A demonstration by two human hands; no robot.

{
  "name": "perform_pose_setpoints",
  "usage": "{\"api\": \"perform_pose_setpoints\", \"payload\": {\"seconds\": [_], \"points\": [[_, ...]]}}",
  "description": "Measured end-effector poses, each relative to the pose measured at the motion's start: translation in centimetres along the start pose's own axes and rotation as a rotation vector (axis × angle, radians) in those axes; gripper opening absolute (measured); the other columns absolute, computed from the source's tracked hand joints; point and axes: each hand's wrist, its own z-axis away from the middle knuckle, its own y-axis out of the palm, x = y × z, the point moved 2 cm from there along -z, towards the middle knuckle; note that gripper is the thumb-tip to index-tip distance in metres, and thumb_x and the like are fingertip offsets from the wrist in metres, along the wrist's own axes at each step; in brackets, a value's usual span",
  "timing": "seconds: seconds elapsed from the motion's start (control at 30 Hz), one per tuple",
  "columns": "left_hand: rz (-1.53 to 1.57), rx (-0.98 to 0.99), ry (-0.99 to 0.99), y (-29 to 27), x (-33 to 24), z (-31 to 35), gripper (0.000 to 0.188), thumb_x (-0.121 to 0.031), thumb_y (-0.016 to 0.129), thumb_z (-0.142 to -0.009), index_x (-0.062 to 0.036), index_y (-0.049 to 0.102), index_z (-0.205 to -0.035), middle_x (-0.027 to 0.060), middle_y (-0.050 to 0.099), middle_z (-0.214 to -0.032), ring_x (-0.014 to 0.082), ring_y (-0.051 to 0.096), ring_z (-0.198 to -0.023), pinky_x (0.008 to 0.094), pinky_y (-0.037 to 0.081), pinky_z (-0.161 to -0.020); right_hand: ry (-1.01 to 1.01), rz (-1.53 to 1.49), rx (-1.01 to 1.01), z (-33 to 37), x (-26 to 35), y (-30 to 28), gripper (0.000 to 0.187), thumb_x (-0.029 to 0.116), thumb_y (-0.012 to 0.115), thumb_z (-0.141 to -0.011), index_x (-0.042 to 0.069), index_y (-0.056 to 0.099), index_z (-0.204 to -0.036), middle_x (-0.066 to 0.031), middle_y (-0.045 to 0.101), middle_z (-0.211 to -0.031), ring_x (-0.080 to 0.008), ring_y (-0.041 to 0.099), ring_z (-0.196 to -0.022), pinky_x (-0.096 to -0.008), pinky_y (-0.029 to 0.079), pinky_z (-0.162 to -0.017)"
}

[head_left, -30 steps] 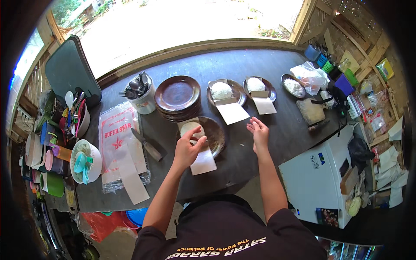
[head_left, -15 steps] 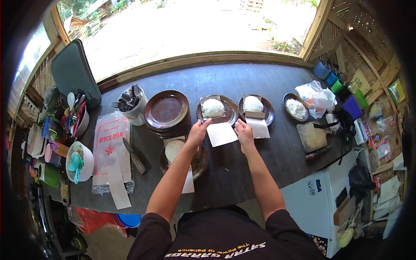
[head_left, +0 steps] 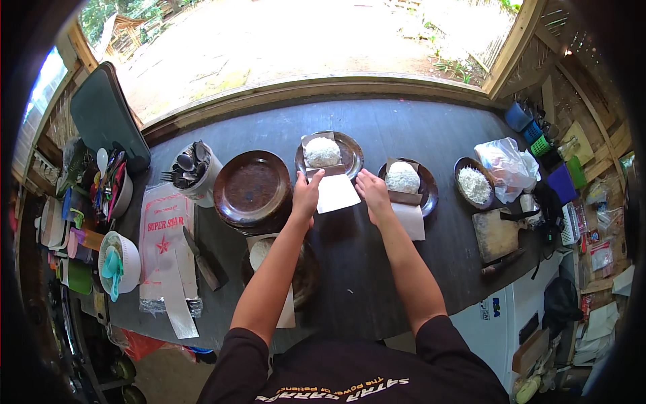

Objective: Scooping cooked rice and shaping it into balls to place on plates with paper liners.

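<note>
A dark round plate (head_left: 353,151) holds brown-and-white paper and a white grainy mound (head_left: 322,153), which looks like rice. The paper's white flap (head_left: 336,194) hangs over the near rim toward me. My left hand (head_left: 306,198) is at the flap's left side, fingers outstretched by the near rim. On the flap's other side, my right hand (head_left: 373,192) is open too, fingertips close to the rim. Whether either hand touches the plate I cannot tell. To the right stands a second plate (head_left: 428,195) with a similar mound (head_left: 403,178). My left forearm partly hides a third plate (head_left: 306,276).
Left of my hands are stacked brown plates (head_left: 252,188), a cutlery tub (head_left: 195,175), a knife (head_left: 205,259) and a paper pack (head_left: 161,229). On the right are a bowl of white flakes (head_left: 474,185), a plastic bag (head_left: 505,168) and a board (head_left: 496,236).
The middle plate has moved away from me, toward the window side, and now sits farther back than the right plate. My hands moved forward with it, and their fingers now look straighter.
</note>
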Motion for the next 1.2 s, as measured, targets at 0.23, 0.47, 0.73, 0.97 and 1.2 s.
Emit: {"api": "perform_pose_setpoints", "payload": {"seconds": [0.23,0.47,0.73,0.97,1.2], "points": [[-0.467,-0.132,0.54,3.4,-1.0,5.5,0.08,-0.023,0.068,-0.089,0.0084,0.025,-0.149,0.0249,0.026,-0.157,0.0306,0.023,-0.147,0.0351,0.022,-0.118,-0.359,0.451,-0.212,4.4,4.1,-5.8,0.047,0.018,0.061,-0.093,-0.006,0.055,-0.132,-0.0211,0.056,-0.135,-0.0233,0.061,-0.114,-0.0327,0.049,-0.098],[-0.267,0.282,0.331,11.0,2.3,8.8,0.078,-0.027,0.069,-0.09,0.0107,0.03,-0.146,0.0268,0.039,-0.149,0.0301,0.037,-0.141,0.0332,0.03,-0.114,-0.338,0.785,-0.63,8.4,2.7,-17.8,0.043,0.013,0.063,-0.09,-0.007,0.058,-0.128,-0.0189,0.064,-0.123,-0.019,0.068,-0.093,-0.0287,0.054,-0.08],[-0.213,0.376,-0.068,13.3,4.4,5.7,0.093,-0.043,0.06,-0.095,0.0123,0.009,-0.15,0.0286,0.028,-0.154,0.0268,0.028,-0.144,0.0319,0.023,-0.115,-0.127,0.142,-0.442,7.5,1.7,-16.6,0.049,0.008,0.056,-0.096,-0.014,0.042,-0.138,-0.0228,0.054,-0.134,-0.0218,0.063,-0.108,-0.0319,0.053,-0.092],[-0.126,0.287,-0.125,14.8,2.8,0.3,0.099,-0.052,0.06,-0.091,0.0111,0.012,-0.15,0.0277,0.009,-0.16,0.032,0.014,-0.149,0.0347,0.018,-0.118,-0.141,-0.032,-0.324,2.0,3.1,-15.1,0.057,0.007,0.056,-0.096,-0.016,0.032,-0.142,-0.0245,0.056,-0.128,-0.0266,0.06,-0.115,-0.0363,0.049,-0.101],[-0.05,0.203,-0.145,15.9,1.9,-3.5,0.106,-0.053,0.062,-0.088,0.0093,0.005,-0.151,0.0255,0.006,-0.161,0.0322,0.013,-0.149,0.0374,0.022,-0.117,-0.119,-0.068,-0.22,-2.1,4.2,-14.1,0.067,0.011,0.061,-0.093,-0.015,0.027,-0.145,-0.0286,0.037,-0.147,-0.0287,0.046,-0.132,-0.0373,0.041,-0.109]]}}
